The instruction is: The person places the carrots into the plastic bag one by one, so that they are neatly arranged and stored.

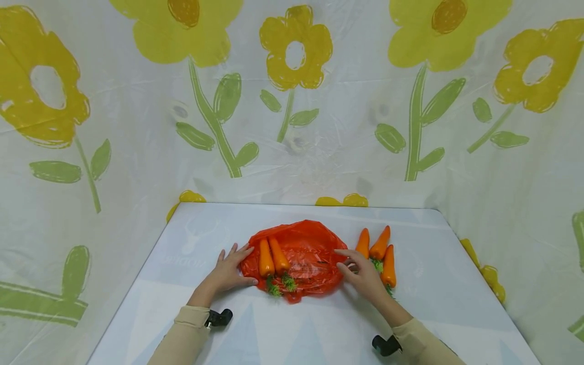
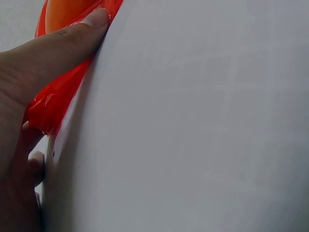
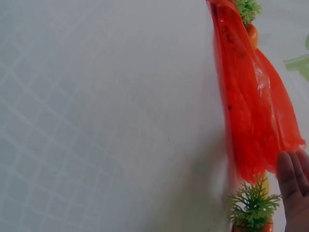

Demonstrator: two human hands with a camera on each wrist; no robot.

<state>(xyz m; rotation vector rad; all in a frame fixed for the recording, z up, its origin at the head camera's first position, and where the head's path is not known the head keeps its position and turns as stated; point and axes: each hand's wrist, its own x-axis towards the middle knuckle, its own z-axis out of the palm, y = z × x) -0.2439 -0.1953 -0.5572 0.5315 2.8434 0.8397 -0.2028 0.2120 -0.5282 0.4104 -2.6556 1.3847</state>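
A red plastic bag point(image 1: 315, 268) lies spread on the table, its mouth facing me. Two orange carrots point(image 1: 266, 259) with green leafy tops point(image 1: 289, 283) rest at its left part, tips pointing away. At the bag's left edge is my left hand point(image 1: 228, 271), fingers spread; in the left wrist view its thumb point(image 2: 72, 41) lies against the red plastic. My right hand point(image 1: 362, 276) is at the right edge, fingers reaching to the plastic; in the right wrist view its straight fingers point(image 3: 289, 181) meet the bag's edge. Neither hand visibly holds a carrot.
Three more carrots point(image 1: 389, 267) lie on the table just right of the bag, partly behind my right hand. The pale table point(image 1: 255, 334) has its far edge against a flower-printed curtain point(image 1: 319, 162). Small black devices point(image 1: 220, 318) are strapped at both wrists.
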